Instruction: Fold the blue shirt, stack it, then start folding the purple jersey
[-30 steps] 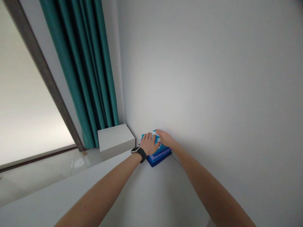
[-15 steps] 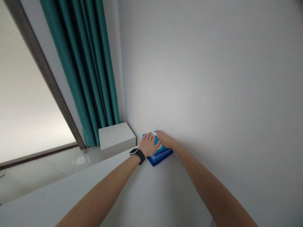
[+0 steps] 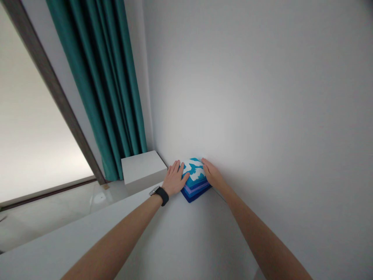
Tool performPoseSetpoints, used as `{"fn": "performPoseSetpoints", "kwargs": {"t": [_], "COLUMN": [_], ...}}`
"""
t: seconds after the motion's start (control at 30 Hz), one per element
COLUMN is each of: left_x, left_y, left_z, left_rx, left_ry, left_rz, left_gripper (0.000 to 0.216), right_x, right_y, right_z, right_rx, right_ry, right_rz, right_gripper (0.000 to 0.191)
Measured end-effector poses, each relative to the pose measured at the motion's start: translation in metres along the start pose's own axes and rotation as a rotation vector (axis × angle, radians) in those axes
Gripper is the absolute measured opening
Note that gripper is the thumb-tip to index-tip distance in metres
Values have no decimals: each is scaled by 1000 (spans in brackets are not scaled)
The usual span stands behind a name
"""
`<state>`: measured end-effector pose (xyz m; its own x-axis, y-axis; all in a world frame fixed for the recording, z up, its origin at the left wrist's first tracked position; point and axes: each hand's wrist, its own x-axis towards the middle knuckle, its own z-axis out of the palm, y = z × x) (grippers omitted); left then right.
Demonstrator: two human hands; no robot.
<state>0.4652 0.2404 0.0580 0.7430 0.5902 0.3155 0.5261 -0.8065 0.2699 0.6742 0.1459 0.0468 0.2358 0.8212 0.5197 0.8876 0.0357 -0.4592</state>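
Observation:
A small blue box (image 3: 194,179) with a white and turquoise pattern on top and blue-violet striped sides lies on a white surface (image 3: 163,241), tight against the grey wall. My left hand (image 3: 174,181), with a black watch on the wrist, rests flat against the box's left side, fingers stretched out. My right hand (image 3: 212,175) lies along the box's right edge next to the wall, fingers extended. The patterned top shows between the two hands.
A white block (image 3: 142,168) stands just left of the box in the corner. Teal curtains (image 3: 107,81) hang behind it beside a dark door frame (image 3: 52,89). A glossy pale floor (image 3: 52,210) lies to the left, below the white surface's edge.
Both hands have slid off the top of the box and apart to its left and right sides, uncovering the patterned top. The box stays against the wall.

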Motion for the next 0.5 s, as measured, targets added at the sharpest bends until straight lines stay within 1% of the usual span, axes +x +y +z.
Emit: {"fn": "performPoseSetpoints", "kwargs": {"t": [0.1, 0.17, 0.23, 0.33, 0.5], "left_x": [-4, -6, -8, -10, -11], "left_y": [8, 12, 14, 16, 18], "left_z": [-1, -3, -5, -8, -11], "left_rx": [-38, -72, -104, -138, -165], "left_ry": [20, 28, 30, 26, 18], "left_rz": [7, -7, -18, -28, -37], "left_gripper": [64, 64, 65, 67, 72], "right_x": [-40, -65, -84, -97, -97], "right_y": [-15, -24, -31, -35, -41], "right_z": [8, 20, 32, 42, 39], "right_rx": [17, 20, 27, 34, 26], "right_ry": [217, 298, 323, 332, 364], "right_rz": [22, 76, 121, 165, 195], "right_gripper": [48, 48, 50, 52, 51]}}
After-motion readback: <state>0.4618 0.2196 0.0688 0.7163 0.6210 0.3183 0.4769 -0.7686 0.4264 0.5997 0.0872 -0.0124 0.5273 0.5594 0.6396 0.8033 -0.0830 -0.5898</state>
